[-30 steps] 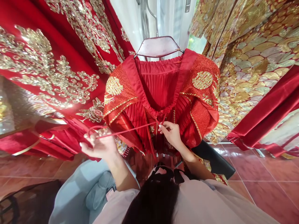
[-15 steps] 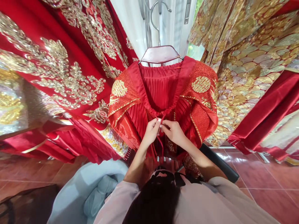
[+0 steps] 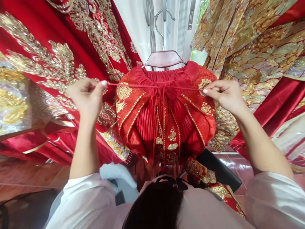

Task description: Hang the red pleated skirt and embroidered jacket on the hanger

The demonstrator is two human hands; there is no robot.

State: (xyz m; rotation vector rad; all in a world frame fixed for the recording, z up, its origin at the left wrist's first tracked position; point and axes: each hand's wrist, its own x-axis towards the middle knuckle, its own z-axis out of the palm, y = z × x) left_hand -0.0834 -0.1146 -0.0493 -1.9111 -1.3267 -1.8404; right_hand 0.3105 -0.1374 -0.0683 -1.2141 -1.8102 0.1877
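Note:
A red pleated skirt (image 3: 147,119) with gold embroidered panels hangs by its gathered waist from a hanger (image 3: 164,58) in front of me. A thin red drawstring (image 3: 133,85) runs out from the middle of the waist to both sides, stretched taut. My left hand (image 3: 87,95) pinches one end, out to the left of the skirt. Over on the right, my right hand (image 3: 225,93) pinches the other end between thumb and fingers, by a round gold emblem (image 3: 204,86). The waistband is drawn together at the centre.
Red cloth with gold beading (image 3: 64,57) hangs close on the left. A gold scale-patterned garment (image 3: 257,63) hangs on the right. Below are a grey-blue chair (image 3: 119,173), a black padded piece (image 3: 221,168) and a red tiled floor (image 3: 30,178).
My hands have moved from together at the waist's centre to wide apart, each drawing a drawstring end outward. The waist opening has closed up and the front panels have folded inward.

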